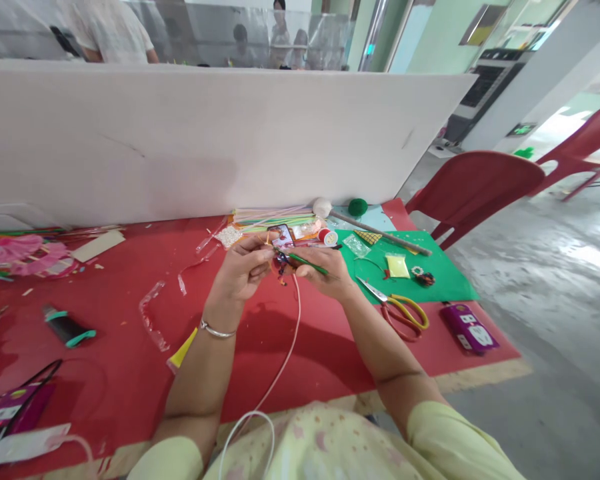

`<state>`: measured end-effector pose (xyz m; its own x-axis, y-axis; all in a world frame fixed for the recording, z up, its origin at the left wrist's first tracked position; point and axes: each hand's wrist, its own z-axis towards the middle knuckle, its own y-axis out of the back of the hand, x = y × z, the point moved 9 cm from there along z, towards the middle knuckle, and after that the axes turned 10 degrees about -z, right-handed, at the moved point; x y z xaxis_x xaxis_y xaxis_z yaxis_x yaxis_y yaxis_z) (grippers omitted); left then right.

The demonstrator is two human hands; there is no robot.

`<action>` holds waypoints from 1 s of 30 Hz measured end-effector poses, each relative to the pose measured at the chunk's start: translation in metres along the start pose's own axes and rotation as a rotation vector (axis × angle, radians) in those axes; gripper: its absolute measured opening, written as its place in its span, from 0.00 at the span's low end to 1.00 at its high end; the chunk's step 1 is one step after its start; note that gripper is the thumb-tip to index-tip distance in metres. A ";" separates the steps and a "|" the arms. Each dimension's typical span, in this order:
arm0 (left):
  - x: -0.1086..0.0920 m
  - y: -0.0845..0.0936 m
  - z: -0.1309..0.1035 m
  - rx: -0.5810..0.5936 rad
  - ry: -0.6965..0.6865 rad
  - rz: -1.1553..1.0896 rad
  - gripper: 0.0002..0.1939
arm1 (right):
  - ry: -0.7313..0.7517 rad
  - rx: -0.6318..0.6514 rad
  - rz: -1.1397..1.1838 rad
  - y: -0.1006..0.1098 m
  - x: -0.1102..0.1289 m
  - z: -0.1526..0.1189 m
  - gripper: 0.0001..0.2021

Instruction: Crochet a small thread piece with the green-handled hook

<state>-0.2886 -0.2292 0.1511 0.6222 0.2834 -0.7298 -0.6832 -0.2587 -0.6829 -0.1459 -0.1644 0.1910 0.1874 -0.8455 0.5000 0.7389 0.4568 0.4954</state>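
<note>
The purple box (pixel 470 329) at right bears a white "B"; the green sign's (pixel 521 129) white marks are unreadable.

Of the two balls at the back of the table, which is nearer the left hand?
The white ball; the green ball sits to its right, farther from the left hand.

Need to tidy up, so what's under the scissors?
Under the scissors, a green sheet shows beside the blades and the red table cover around most of the handles. Anything directly beneath the blades or handles is covered and cannot be seen.
</note>
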 end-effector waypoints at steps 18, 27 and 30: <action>0.013 -0.009 -0.002 -0.060 0.069 -0.111 0.15 | 0.254 -0.188 -0.418 -0.011 0.017 -0.016 0.25; 0.012 -0.004 -0.001 -0.026 0.109 -0.146 0.16 | 0.325 -0.084 -0.511 -0.008 0.013 -0.009 0.26; 0.009 -0.001 0.000 -0.014 0.091 -0.095 0.17 | 0.348 -0.081 -0.481 -0.004 0.017 -0.007 0.24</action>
<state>-0.2823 -0.2267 0.1455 0.7165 0.2222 -0.6613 -0.6145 -0.2476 -0.7490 -0.1409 -0.1826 0.1923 0.0107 -0.9993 -0.0359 0.8376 -0.0107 0.5462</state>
